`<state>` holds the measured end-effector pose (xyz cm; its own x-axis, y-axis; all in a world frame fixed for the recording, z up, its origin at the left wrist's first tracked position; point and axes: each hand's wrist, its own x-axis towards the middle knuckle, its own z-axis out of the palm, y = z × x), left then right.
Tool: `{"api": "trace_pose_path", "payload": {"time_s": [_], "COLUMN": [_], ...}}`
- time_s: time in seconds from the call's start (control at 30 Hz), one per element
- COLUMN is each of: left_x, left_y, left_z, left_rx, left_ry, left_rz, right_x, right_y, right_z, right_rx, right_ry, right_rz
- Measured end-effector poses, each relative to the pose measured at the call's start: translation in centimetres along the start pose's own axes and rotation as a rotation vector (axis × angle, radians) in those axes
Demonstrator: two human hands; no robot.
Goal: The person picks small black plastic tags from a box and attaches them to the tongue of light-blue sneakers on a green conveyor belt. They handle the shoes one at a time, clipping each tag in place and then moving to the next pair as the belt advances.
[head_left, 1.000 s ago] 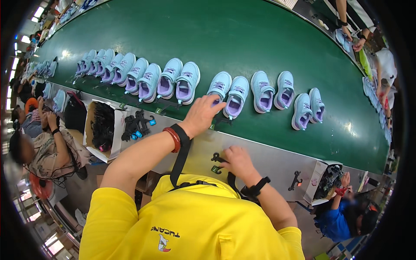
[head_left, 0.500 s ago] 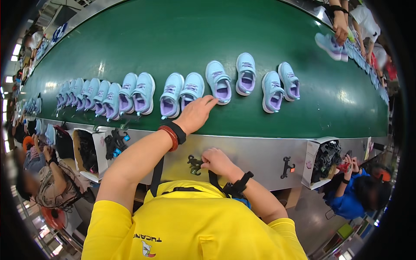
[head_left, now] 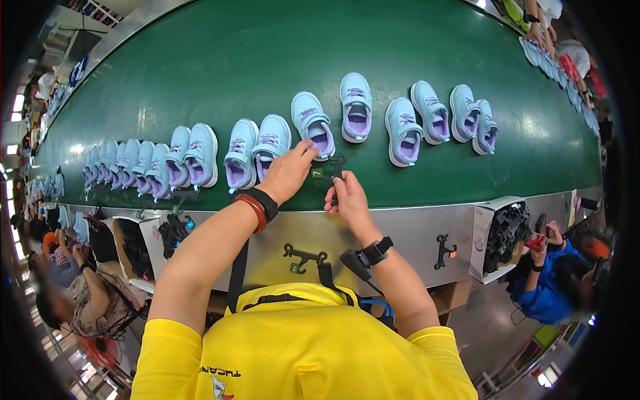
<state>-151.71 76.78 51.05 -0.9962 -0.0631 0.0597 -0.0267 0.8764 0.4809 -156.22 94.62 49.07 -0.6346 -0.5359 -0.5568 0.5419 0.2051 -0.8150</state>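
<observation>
A small black plastic hanger (head_left: 335,175) sits at the near edge of the green belt (head_left: 200,67), just in front of a light blue shoe with a purple inside (head_left: 312,124). The right hand (head_left: 347,200) pinches the hanger's lower part between fingers and thumb, so it stands up and seems ready to hook on. The left hand (head_left: 288,172) is partly open, with its fingertips resting on the heel of that shoe, most likely to keep it from sliding. More shoes of the same kind (head_left: 193,155) lie in pairs in a long row across the belt, toes pointing away. A little green tag (head_left: 317,173) with a mark on it hangs on the hanger. Another black hanger (head_left: 304,257) lies on the grey metal ledge (head_left: 413,230) below. To the right, an open white box (head_left: 501,233) is full of black hangers, close by for easy grabbing.
</observation>
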Motion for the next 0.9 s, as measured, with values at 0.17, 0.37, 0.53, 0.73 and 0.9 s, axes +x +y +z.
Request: {"api": "trace_pose_path", "payload": {"time_s": [0.17,0.37,0.53,0.73,0.9], "left_x": [1.2,1.6,1.2,1.2,1.1], "left_y": [-0.3,-0.9,-0.7,-0.7,-0.9], "left_z": [0.6,1.0,1.5,1.4,1.8], "left_rx": [-0.037,-0.080,-0.092,-0.065,-0.014], "left_ry": [-0.091,-0.055,-0.016,-0.029,-0.055], "left_rz": [-0.071,0.001,-0.006,-0.006,-0.027], "right_x": [0.1,0.0,-0.2,-0.4,0.4], "right_y": [0.5,0.8,1.5,0.9,-1.4], "right_z": [0.4,0.4,0.7,0.8,-0.8], "right_rx": [-0.046,-0.057,0.000,-0.218,-0.438], "right_ry": [0.015,0.011,0.026,-0.019,-0.269], "right_rz": [-0.018,-0.022,-0.036,-0.099,0.038]}}
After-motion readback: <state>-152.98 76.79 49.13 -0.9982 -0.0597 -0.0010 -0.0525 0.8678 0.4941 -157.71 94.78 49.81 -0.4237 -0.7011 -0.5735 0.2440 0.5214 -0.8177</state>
